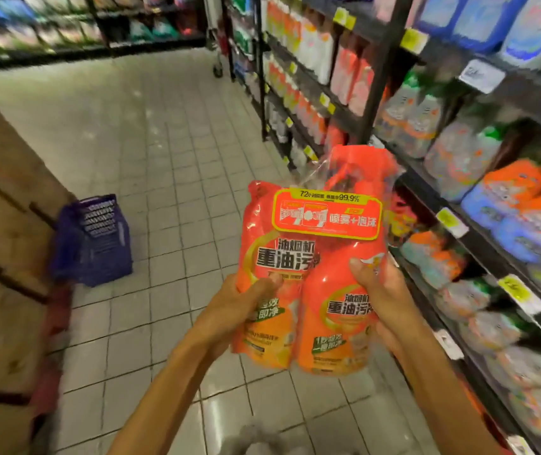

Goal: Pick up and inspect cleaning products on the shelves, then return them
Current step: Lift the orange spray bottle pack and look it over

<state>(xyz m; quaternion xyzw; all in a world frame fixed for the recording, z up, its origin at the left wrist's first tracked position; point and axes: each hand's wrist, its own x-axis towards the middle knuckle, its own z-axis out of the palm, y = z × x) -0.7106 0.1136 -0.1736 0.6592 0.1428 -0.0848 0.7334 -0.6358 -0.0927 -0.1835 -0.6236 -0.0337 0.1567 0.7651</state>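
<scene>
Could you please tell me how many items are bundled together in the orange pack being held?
2: a refill pouch under the left hand, and a spray bottle under the right hand. Nothing more shows.

Shelf products (479,159) blurred; pack's small print (264,338) unreadable.

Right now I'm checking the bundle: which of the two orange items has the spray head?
The right-hand bottle, under the right hand; the left one is a flat refill pouch.

"99.9%", seemingly, on pack sticker (326,213)
</scene>
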